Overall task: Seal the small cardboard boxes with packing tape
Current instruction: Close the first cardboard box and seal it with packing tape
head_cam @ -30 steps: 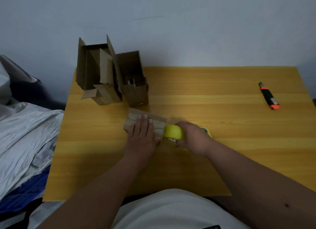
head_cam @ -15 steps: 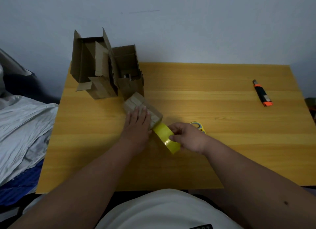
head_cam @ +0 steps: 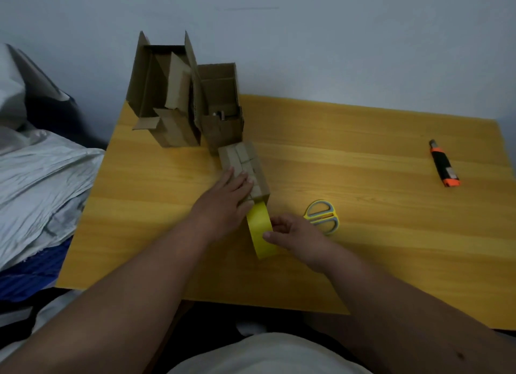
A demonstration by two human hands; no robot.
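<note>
A small closed cardboard box (head_cam: 242, 162) lies on the yellow wooden table (head_cam: 349, 155), its long side running away from me. My left hand (head_cam: 227, 199) lies flat on its near end with straight fingers and presses it down. A roll of yellow packing tape (head_cam: 261, 228) stands on edge just in front of the box, and a strip runs from it up to the box's near end. My right hand (head_cam: 293, 232) grips the roll from the right, thumb and fingers curled round it.
Two taller open cardboard boxes (head_cam: 167, 94) (head_cam: 222, 105) stand at the table's back left, right behind the small box. Yellow-and-grey scissors (head_cam: 324, 215) lie just right of my right hand. An orange-and-black utility knife (head_cam: 444, 164) lies far right. Crumpled bedding (head_cam: 39, 183) is left of the table.
The small box has turned from lying crosswise to pointing away from me. The tape roll has been drawn back toward me, pulling out a strip. The scissors have come into view.
</note>
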